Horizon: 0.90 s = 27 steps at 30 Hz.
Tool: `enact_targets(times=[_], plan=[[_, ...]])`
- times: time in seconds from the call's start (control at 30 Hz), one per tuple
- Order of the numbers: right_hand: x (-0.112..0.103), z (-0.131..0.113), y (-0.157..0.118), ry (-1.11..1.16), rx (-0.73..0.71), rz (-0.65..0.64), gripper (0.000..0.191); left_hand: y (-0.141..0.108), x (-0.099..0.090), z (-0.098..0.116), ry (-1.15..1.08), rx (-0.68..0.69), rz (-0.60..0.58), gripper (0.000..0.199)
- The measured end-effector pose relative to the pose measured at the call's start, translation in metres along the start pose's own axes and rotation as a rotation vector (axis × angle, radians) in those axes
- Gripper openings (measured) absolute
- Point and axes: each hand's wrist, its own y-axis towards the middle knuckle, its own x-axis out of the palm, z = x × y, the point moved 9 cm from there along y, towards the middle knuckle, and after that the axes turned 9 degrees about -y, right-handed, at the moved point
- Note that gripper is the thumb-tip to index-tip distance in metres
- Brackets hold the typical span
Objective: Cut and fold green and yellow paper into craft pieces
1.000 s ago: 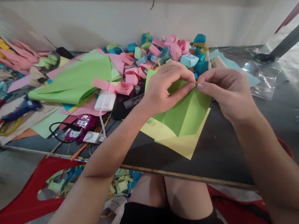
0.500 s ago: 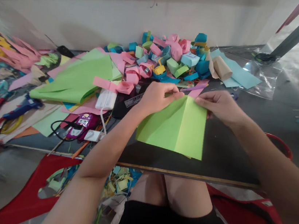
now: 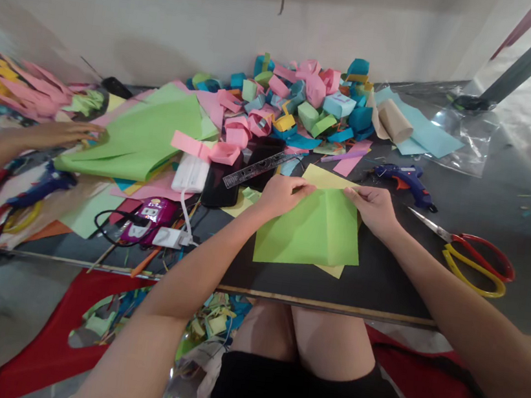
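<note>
A: Where's the green sheet (image 3: 290, 232)?
B: Just below centre frame, wider side to side, its crease (image 3: 328, 230) running away from the body.
A: And the grip?
B: At the far edge: left hand (image 3: 279, 196) and right hand (image 3: 376, 208) each pinch it, fingertips closed, one either side of the crease.
A: Beyond?
B: Yellow paper (image 3: 330, 177) partly underneath, then folded paper pieces (image 3: 315, 91), upper centre.

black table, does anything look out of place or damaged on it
Nothing looks clearly damaged. The clear plastic ruler lies askew over two black phone-like slabs, and a curled pink paper strip overlaps the white plastic box beside them; both look casually dropped there.
</note>
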Motion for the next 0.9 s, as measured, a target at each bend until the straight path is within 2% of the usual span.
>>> enact_targets(times=[0.23,0.47,0.67,0.9], plan=[[-0.0048,0.0005,-0.0019,-0.059,-0.020,0.085,0.044,-0.0004,0.0003,-0.0002,0.009,0.012,0.033,0.041],[-0.0029,0.0016,-0.0032,0.015,-0.003,0.071,0.042,-0.0019,0.0011,-0.0001,-0.024,0.016,0.072,0.047],[-0.0045,0.0011,-0.0029,-0.016,-0.014,0.080,0.044,-0.0011,0.0016,-0.0001,-0.029,0.011,0.064,0.052],[-0.0053,0.0008,-0.0025,-0.040,-0.026,0.091,0.048,-0.0022,0.0009,0.0007,-0.030,0.015,0.079,0.046]])
